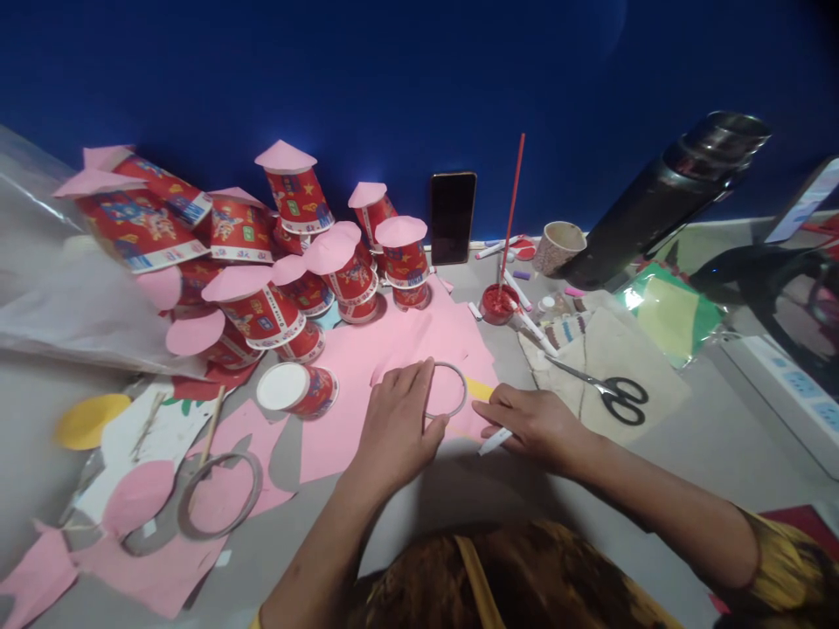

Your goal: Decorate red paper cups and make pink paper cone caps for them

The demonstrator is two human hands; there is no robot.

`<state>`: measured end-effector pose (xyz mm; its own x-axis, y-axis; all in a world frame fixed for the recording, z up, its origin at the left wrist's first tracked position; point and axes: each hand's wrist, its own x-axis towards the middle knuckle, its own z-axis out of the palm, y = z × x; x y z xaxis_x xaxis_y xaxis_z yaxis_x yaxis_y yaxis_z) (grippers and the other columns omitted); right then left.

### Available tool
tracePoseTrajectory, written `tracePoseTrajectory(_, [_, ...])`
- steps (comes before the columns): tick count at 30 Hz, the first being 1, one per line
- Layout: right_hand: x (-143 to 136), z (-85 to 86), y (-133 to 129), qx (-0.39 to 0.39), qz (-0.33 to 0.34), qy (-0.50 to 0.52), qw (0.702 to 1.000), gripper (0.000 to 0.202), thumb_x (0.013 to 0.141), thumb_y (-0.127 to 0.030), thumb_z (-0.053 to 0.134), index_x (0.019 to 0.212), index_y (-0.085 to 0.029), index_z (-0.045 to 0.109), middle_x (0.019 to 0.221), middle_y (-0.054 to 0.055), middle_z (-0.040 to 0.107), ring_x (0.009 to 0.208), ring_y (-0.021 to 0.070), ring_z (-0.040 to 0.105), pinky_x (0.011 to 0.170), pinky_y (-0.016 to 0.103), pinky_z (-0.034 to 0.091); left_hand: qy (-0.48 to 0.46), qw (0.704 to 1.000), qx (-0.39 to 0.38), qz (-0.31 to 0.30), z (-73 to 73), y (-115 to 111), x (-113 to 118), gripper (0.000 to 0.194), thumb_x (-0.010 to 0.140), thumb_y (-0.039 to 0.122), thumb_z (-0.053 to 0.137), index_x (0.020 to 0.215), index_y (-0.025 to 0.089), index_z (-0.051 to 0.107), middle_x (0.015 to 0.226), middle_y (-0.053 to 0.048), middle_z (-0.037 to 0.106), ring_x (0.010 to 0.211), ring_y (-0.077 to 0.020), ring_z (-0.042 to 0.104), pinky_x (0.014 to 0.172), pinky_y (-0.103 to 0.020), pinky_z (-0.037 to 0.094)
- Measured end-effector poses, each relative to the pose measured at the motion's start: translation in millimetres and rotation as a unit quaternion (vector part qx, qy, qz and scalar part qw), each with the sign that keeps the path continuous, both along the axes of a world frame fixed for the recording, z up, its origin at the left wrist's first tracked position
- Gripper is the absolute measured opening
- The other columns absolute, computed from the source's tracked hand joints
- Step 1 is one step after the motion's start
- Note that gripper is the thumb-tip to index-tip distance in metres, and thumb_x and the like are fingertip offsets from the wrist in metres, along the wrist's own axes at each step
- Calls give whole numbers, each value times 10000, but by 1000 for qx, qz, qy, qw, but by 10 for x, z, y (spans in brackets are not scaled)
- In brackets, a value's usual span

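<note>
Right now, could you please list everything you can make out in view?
cups: many, red, back left
cones: many, pink, on cups
paper: several, pink, centre and left
rings: two, grey, centre and left
phone: one, black, back
tub: one, red, centre right
markers: several, white, centre right
thermos: one, black, right
scissors: one, black, right
packet: one, green, right
power strip: one, white, right
plastic sheet: one, clear, left
disc: one, yellow, left
left hand: one, on ring
right hand: one, holding marker

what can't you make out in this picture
All in the head view:
- Small ring, part of its left rim: hidden by the left hand.
- White marker, its other end: hidden by the right hand.
- Red cups, fine print: too small.
- Rightmost phone: cut off by the right edge.
</note>
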<state>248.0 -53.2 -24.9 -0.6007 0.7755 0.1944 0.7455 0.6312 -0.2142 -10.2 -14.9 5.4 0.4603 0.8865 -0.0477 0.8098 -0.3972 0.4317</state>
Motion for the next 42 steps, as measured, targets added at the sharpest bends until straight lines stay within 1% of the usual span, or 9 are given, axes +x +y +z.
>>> tracePoseTrajectory(5, [-2, -19, 8, 3, -3, 6, 1000, 268, 1036, -358, 616, 1257, -234, 705, 933, 25, 727, 666, 140, 644, 574, 277, 371, -7, 1000, 28, -5, -59, -10, 6, 795, 894, 422, 733, 1572, 176, 398, 1505, -173, 574, 1319, -381, 517, 1108, -564, 400])
tracePoseTrajectory(11, [1, -9, -12, -6, -1, 14, 1000, 278, 1046, -365, 618, 1277, -231, 695, 941, 34, 745, 703, 146, 675, 592, 273, 401, -9, 999, 51, 3, -132, -19, 10, 770, 890, 394, 758, 1550, 189, 420, 1474, -162, 598, 1316, -374, 536, 1079, -530, 433])
tracePoseTrajectory(24, [3, -20, -15, -8, -7, 23, 1000, 277, 1045, -368, 619, 1266, -231, 718, 963, 46, 758, 742, 151, 693, 617, 260, 427, -13, 998, 54, 2, -155, -17, -5, 734, 889, 396, 769, 1506, 150, 458, 1429, -167, 620, 1290, -366, 552, 1044, -519, 459])
tracePoseTrajectory(28, [0, -25, -23, -35, -21, 33, 999, 288, 1021, -348, 643, 1279, -251, 727, 961, 46, 754, 738, 160, 701, 612, 256, 446, -14, 999, 40, 3, -122, -7, 1, 714, 884, 409, 772, 1487, 164, 477, 1428, -161, 619, 1289, -367, 544, 1044, -530, 453])
tracePoseTrajectory(31, [16, 62, -2, -102, -40, 83, 991, 329, 986, -368, 674, 1284, -238, 725, 990, 66, 757, 816, 194, 735, 690, 269, 521, -19, 999, 30, 5, -104, 2, 5, 697, 876, 408, 776, 1469, 174, 496, 1414, -157, 623, 1286, -368, 545, 1044, -532, 453])
tracePoseTrajectory(33, [45, 165, 30, -159, -62, 130, 977, 375, 969, -374, 681, 1314, -227, 699, 1101, 97, 769, 948, 232, 751, 802, 306, 571, -29, 999, 28, 7, -107, 7, 4, 686, 870, 397, 778, 1462, 184, 506, 1409, -151, 625, 1289, -367, 544, 1049, -533, 450])
tracePoseTrajectory(36, [108, 327, 92, -192, -105, 178, 959, 372, 1017, -356, 571, 1354, -225, 658, 1258, 125, 758, 1096, 272, 740, 907, 373, 584, -47, 998, 30, 12, -123, 12, -4, 663, 857, 373, 788, 1441, 203, 525, 1405, -136, 626, 1295, -361, 540, 1077, -536, 432])
tracePoseTrajectory(38, [144, 406, 128, -194, -135, 184, 954, 419, 1044, -342, 496, 1430, -211, 595, 1188, 120, 785, 1013, 270, 757, 858, 377, 587, -54, 998, 30, 12, -127, 13, -9, 655, 847, 365, 800, 1426, 208, 535, 1403, -128, 624, 1294, -356, 538, 1098, -540, 415])
tracePoseTrajectory(42, [112, 475, 165, -208, -157, 193, 946, 512, 1039, -320, 487, 1537, -206, 475, 853, 32, 779, 708, 218, 709, 717, 326, 554, -57, 998, 21, 16, -111, 12, -8, 675, 825, 359, 834, 1411, 194, 544, 1413, -138, 613, 1297, -356, 533, 1116, -544, 400])
